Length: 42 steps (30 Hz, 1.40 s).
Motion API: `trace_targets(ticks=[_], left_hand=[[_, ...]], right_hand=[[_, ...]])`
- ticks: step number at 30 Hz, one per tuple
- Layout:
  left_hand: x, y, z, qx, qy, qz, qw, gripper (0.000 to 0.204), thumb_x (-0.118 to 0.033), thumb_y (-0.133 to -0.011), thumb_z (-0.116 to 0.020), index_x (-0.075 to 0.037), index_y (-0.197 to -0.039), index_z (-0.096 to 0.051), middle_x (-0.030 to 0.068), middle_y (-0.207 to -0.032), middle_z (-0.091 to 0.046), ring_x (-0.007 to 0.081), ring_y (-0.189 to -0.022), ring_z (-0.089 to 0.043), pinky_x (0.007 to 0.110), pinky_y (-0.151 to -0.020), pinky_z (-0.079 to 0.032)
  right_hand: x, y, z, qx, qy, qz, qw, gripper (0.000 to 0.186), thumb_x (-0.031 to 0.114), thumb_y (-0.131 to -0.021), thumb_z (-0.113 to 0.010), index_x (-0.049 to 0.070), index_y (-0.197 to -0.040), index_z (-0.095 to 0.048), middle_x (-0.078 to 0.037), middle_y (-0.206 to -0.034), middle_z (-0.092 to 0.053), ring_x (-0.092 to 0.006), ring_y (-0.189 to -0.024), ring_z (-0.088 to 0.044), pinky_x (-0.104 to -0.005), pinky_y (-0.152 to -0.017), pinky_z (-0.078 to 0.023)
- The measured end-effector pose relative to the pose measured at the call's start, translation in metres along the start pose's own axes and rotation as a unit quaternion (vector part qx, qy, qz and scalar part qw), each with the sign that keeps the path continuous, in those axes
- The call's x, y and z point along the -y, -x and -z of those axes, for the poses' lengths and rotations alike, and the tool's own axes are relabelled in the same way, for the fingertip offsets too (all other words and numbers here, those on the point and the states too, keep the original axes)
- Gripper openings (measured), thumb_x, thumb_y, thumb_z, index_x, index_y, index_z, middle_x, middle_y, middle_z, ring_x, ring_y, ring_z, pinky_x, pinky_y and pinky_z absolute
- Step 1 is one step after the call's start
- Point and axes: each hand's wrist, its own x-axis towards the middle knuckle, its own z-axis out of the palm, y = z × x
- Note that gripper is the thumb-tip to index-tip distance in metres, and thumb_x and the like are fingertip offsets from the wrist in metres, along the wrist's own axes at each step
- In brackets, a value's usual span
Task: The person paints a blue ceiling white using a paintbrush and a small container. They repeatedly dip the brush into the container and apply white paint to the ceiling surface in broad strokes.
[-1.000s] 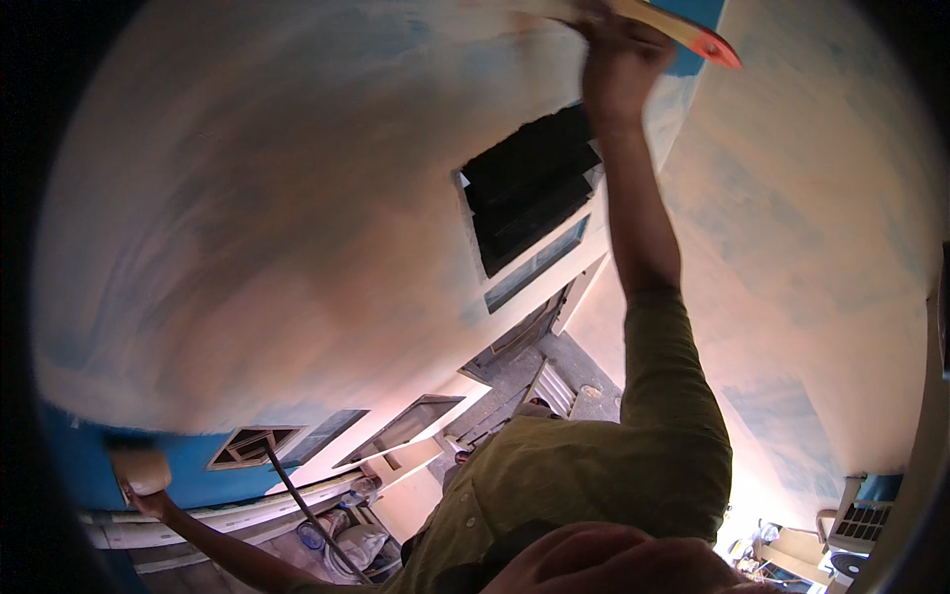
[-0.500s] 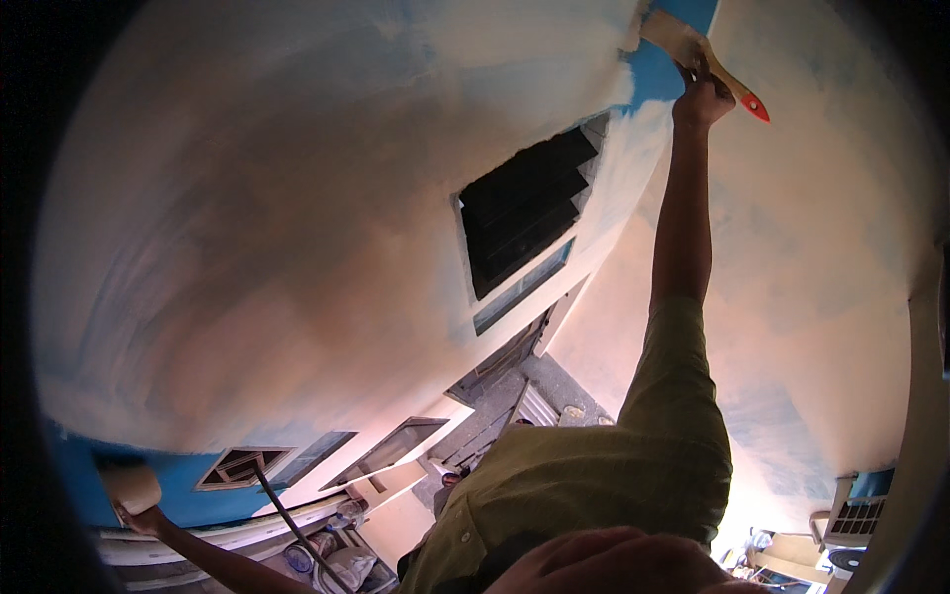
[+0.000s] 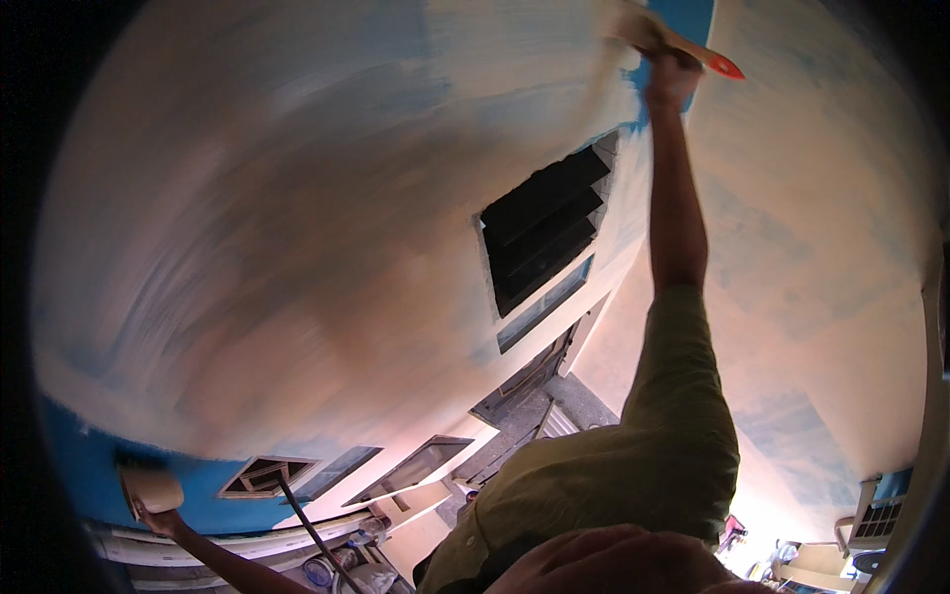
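My right hand is raised on an outstretched arm at the upper right, gripping a wide paintbrush with a pale wooden handle and red tip. Its bristle end is blurred against the wall's streaky pale coat, beside a strip of bright blue. At the lower left, my left hand holds a cream-coloured container in front of a blue band of wall. The container's contents are hard to make out.
A window with dark slats sits below the brush, with smaller windows along the wall. A dark pole stands beside bags and a railing at lower left. A slatted fixture and clutter are at lower right.
My right hand with the brush swung right and down, then back up and leftward along the wall. The view has shifted slightly. My left hand still holds the container.
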Motion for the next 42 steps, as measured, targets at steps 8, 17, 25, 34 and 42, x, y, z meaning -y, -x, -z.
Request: trace_targets(ticks=[8,17,25,34,42], left_hand=[[0.012,0.006,-0.01,-0.044,-0.022,-0.017,0.999,0.053,-0.038,-0.072,-0.062,-0.01,-0.116,-0.05,0.0125,-0.124,-0.042,0.0329,-0.112,-0.042,0.053,-0.092,-0.037],[-0.013,0.005,-0.003,0.0,-0.053,-0.056,0.997,0.044,-0.029,-0.076,-0.059,-0.008,-0.115,-0.052,0.0114,-0.117,-0.05,0.0291,-0.106,-0.048,0.047,-0.088,-0.043],[0.016,-0.002,-0.002,0.05,-0.049,-0.05,0.996,0.04,-0.03,-0.079,-0.056,-0.005,-0.111,-0.053,0.0119,-0.117,-0.049,0.027,-0.104,-0.049,0.045,-0.09,-0.041],[0.011,-0.005,-0.012,0.03,-0.091,-0.05,0.994,0.04,-0.029,-0.081,-0.054,-0.002,-0.111,-0.051,0.015,-0.116,-0.048,0.0283,-0.103,-0.048,0.045,-0.088,-0.042],[0.002,0.0,-0.017,0.034,-0.116,-0.085,0.989,0.043,-0.028,-0.079,-0.056,-0.003,-0.113,-0.05,0.0142,-0.117,-0.048,0.029,-0.104,-0.048,0.046,-0.087,-0.042]], right_hand=[[0.038,-0.015,-0.002,-0.007,-0.085,0.009,0.996,0.02,-0.006,-0.075,-0.052,-0.01,-0.095,-0.055,-0.017,-0.095,-0.058,-0.0281,-0.085,-0.059,-0.0433,-0.068,-0.057],[0.116,0.053,-0.17,0.089,-0.133,-0.103,0.982,0.013,0.006,-0.076,-0.058,-0.001,-0.066,-0.057,-0.006,-0.066,-0.057,-0.0123,-0.061,-0.053,-0.0297,-0.058,-0.05],[0.025,-0.051,-0.001,-0.131,0.022,0.025,0.991,0.022,0.007,-0.07,-0.068,-0.009,-0.084,-0.063,-0.014,-0.082,-0.063,-0.023,-0.068,-0.063,-0.0339,-0.06,-0.055],[0.141,0.013,-0.129,0.058,-0.227,0.003,0.972,0.016,0.01,-0.078,-0.06,-0.002,-0.067,-0.058,-0.006,-0.066,-0.058,-0.0141,-0.062,-0.054,-0.0288,-0.058,-0.051],[0.032,-0.056,-0.103,0.012,-0.013,0.032,0.999,0.021,0.014,-0.073,-0.065,0.0,-0.058,-0.059,-0.012,-0.062,-0.06,-0.0212,-0.051,-0.055,-0.033,-0.051,-0.047]])
